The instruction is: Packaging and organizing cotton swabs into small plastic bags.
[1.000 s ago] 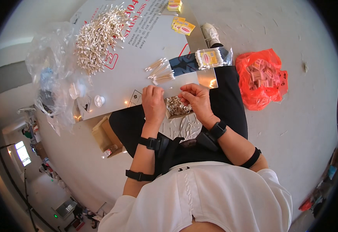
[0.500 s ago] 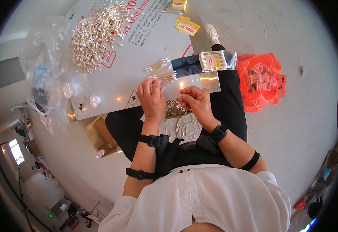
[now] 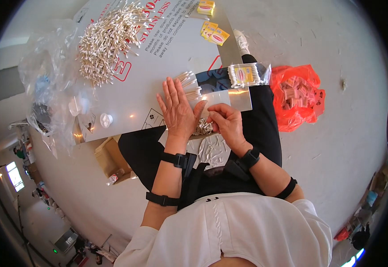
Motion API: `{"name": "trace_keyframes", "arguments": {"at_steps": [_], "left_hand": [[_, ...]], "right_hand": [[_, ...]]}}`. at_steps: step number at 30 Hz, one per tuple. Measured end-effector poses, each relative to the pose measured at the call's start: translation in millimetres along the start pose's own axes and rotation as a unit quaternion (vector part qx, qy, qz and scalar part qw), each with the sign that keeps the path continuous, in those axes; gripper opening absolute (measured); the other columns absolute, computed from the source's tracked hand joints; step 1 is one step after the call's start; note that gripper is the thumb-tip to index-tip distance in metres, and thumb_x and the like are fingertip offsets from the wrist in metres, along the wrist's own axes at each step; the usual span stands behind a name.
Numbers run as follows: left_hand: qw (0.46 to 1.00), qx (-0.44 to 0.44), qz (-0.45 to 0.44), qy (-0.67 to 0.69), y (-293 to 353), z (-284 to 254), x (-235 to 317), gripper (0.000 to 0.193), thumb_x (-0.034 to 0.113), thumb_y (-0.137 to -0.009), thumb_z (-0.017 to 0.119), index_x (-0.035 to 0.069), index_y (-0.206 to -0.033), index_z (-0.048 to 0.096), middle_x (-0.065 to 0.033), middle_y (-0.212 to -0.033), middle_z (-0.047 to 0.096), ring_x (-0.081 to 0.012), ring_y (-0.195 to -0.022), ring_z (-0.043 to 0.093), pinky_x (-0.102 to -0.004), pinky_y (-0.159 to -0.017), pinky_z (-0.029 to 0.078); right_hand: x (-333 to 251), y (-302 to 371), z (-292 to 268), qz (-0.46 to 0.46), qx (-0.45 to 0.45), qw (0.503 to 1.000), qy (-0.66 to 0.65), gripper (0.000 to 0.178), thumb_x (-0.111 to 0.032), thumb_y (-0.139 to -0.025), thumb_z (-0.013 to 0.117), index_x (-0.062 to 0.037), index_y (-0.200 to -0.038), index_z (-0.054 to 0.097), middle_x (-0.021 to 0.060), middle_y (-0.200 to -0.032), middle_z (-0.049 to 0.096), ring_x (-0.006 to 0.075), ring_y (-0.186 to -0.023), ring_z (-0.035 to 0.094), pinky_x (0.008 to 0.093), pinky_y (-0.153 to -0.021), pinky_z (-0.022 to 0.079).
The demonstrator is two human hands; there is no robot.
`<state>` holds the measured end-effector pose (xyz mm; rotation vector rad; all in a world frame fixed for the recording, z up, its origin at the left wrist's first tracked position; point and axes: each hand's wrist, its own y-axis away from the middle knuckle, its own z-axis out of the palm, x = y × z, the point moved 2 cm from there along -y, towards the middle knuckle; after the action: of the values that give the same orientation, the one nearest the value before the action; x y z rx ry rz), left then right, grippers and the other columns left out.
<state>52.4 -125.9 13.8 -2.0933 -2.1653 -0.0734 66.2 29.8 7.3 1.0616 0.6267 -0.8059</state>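
Holds left hand [image 3: 178, 111] wide, fingers straight and parted, thumb out to the right, over the left ends of a small group of cotton swabs [image 3: 194, 92] on the grey sheet [image 3: 158, 73]; cannot tell of any pressure beneath the palm; holds right hand [image 3: 229, 127] narrow, thumb and forefinger close together, just beside the left thumb; cannot tell of anything pinched there; has jumbled sticks [image 3: 203, 127] between and below both hands, a yellow-labelled swab pack [image 3: 244, 74] on a dark blue strip [image 3: 212, 80] to the group's right, a large swab heap [image 3: 107, 49] farther left, a red bag [image 3: 289, 123] on the floor.
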Motion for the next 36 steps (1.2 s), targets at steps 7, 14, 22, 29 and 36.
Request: {"name": "trace_keyframes", "arguments": {"at_steps": [7,14,22,29,36], "left_hand": [[1.000,0.021,0.023,0.006,-23,3,-17,0.092,0.059,-0.091,0.053,-0.006,-0.150,0.024,-0.0253,-0.158,0.021,-0.0375,-0.148,0.016,-0.0604,-0.116,0.012],[0.994,-0.021,0.077,0.078,-12,1,-23,0.080,0.044,-0.092,0.057,-0.001,-0.150,0.026,-0.0223,-0.158,0.023,-0.0362,-0.148,0.019,-0.0533,-0.119,0.013],[0.834,0.189,-0.093,0.509,-24,1,-27,0.060,0.036,-0.106,0.037,-0.001,-0.152,0.024,-0.0182,-0.159,0.022,-0.0309,-0.147,0.022,-0.0416,-0.119,0.020],[0.755,0.167,-0.096,0.626,-33,8,-26,0.066,0.042,-0.105,0.037,-0.003,-0.151,0.025,-0.0211,-0.157,0.026,-0.0294,-0.146,0.025,-0.0414,-0.119,0.019],[0.882,0.143,-0.002,0.448,-30,-7,-25,0.059,0.027,-0.099,0.052,0.002,-0.149,0.033,-0.0177,-0.156,0.030,-0.0322,-0.145,0.029,-0.0467,-0.119,0.021]], "right_hand": [[-8,-10,9,-0.148,0.034,0.986,0.074,0.013,-0.004,-0.095,0.059,0.0021,-0.104,0.065,0.0018,-0.075,0.065,0.0057,-0.066,0.058,0.0205,-0.060,0.047],[-24,-44,22,-0.316,0.055,0.944,0.081,0.026,-0.013,-0.101,0.052,0.0021,-0.121,0.059,0.0112,-0.123,0.058,0.0170,-0.113,0.054,0.0300,-0.097,0.043],[-16,-80,47,-0.346,0.047,0.936,0.031,0.039,-0.020,-0.104,0.046,0.0024,-0.137,0.049,0.0172,-0.147,0.045,0.0268,-0.137,0.041,0.0356,-0.114,0.029],[-18,-85,52,-0.327,0.023,0.940,0.097,0.043,-0.023,-0.106,0.043,0.0021,-0.141,0.046,0.0120,-0.145,0.049,0.0187,-0.134,0.043,0.0322,-0.115,0.032],[-24,-82,45,-0.294,0.020,0.956,-0.003,0.046,-0.027,-0.106,0.043,0.0056,-0.138,0.047,0.0159,-0.141,0.051,0.0217,-0.132,0.046,0.0349,-0.114,0.035]]}}
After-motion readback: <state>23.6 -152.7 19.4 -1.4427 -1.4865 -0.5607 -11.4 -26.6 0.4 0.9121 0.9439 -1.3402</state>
